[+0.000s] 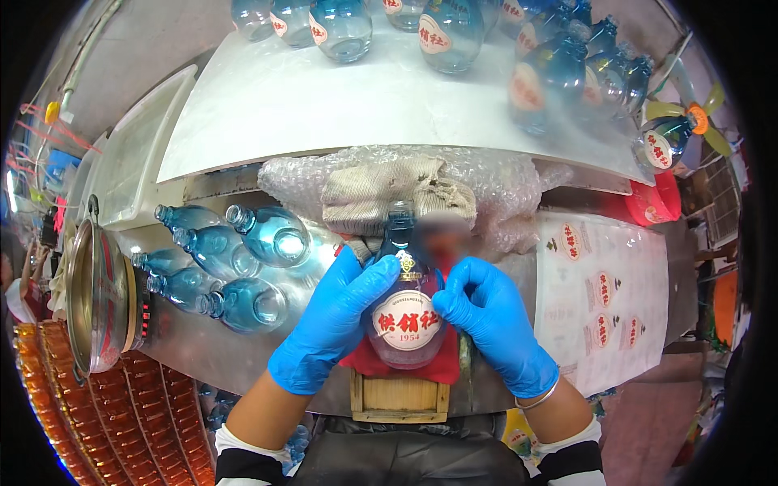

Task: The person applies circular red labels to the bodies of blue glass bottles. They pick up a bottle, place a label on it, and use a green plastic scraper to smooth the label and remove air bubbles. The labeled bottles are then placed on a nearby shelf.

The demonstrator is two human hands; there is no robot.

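Observation:
Both my hands wear blue gloves and clasp a round blue glass bottle (408, 316) lying on a red cloth (438, 368) in front of me. My left hand (332, 320) grips its left side, thumb near the small gold emblem at the neck. My right hand (490, 320) holds the right side, fingers on the edge of the round white and red label. The bottle's neck points away from me toward a folded beige rag (381, 190) on bubble wrap (502, 182).
Several unlabelled blue bottles (235, 263) lie to my left on the metal surface beside a steel pot with a glass lid (97, 300). Labelled bottles (551, 73) stand on a white board (308, 97) farther back. A sheet of round labels (604, 300) lies right. Orange crates (97, 421) sit lower left.

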